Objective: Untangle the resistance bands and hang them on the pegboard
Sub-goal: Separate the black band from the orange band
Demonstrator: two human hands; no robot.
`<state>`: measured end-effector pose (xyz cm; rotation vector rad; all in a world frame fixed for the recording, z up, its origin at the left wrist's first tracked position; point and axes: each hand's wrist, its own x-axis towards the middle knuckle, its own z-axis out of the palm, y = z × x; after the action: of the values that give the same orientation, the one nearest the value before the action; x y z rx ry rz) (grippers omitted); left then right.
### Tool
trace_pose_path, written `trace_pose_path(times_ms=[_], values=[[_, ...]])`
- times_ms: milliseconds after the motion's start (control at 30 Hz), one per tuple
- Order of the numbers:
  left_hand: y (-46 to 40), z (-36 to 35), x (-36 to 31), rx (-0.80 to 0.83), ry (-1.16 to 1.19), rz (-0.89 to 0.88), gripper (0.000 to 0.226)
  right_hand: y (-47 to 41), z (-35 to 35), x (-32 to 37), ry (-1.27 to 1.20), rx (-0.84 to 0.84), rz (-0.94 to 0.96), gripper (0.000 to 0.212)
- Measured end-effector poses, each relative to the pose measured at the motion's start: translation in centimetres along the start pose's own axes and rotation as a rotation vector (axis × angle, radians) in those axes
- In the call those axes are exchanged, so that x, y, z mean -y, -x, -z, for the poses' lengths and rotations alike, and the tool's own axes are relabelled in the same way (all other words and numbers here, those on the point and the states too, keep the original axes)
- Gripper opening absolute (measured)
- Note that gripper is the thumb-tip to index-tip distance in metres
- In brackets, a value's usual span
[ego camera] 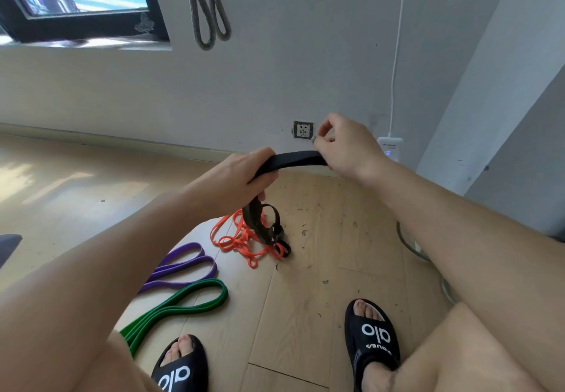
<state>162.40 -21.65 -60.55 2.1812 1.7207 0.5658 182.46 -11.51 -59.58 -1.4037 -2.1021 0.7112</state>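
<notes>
Gripping one black band (293,159): two hands; three bands on floor (351,247).

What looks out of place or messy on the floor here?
The black band, held by both hands, trails down into a knot with the orange band. Dark debris specks litter the floorboards nearby. The purple and green bands lie folded neatly.

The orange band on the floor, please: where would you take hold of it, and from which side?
Grip the orange band at its free left loop, coming from the left. There it lies clear on the floor; its right side is tangled with the black band.
</notes>
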Motion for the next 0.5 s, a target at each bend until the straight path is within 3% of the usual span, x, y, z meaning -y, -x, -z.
trace_pose_path(times_ms=[67,133,267,400,500], values=[[0.2,-0.1,0.0,0.025,-0.031,-0.021,0.003,0.5,-0.7,-0.2,0.112,0.119,0.009,0.022],[0.2,-0.3,-0.1,0.047,-0.025,-0.017,0.003,1.1,-1.1,0.8,0.056,0.137,0.057,0.033],[0.1,-0.5,-0.6,0.028,0.017,-0.016,0.008,2.3,-1.6,3.8,-0.24,0.167,0.147,0.032],[0.2,-0.5,-1.5,0.013,0.039,-0.024,0.023,2.5,-3.1,4.1,-0.168,0.27,0.186,0.035],[0.2,-0.5,-1.6,0.017,0.07,0.007,0.021,2.1,-3.5,3.8,-0.109,0.276,0.19,0.034]])
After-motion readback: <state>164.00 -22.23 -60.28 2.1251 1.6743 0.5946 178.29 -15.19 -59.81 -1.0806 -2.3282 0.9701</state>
